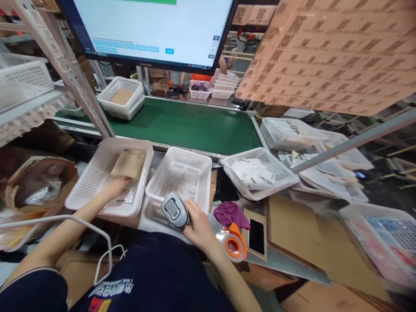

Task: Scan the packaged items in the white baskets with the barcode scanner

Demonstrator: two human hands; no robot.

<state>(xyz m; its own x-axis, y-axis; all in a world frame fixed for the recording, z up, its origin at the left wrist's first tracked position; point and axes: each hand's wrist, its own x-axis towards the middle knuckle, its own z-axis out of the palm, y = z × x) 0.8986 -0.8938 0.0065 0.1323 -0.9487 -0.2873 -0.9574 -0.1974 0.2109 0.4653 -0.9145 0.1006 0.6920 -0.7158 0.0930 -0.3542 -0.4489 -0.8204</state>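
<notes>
1. Two hands are working at the near edge of the counter. The left hand is reaching into a white perforated basket, its fingers lying on a brown cardboard parcel and a printed slip beside it; whether its grip is closing on either one, I cannot tell.
2. The right hand is wrapping its grip tightly around a grey handheld scanner, which is pointing toward the baskets.
3. A second white basket, holding nothing visible, is sitting just beside the first, directly beyond the scanner.
4. A third basket to the right is tilting and holding loose paper slips.
5. An orange tape dispenser, a purple cloth and a black phone are lying close together, just right of the right hand.
6. A green conveyor belt is running behind the baskets, carrying stacked baskets at its left end.
7. A monitor is hanging above the belt.
</notes>
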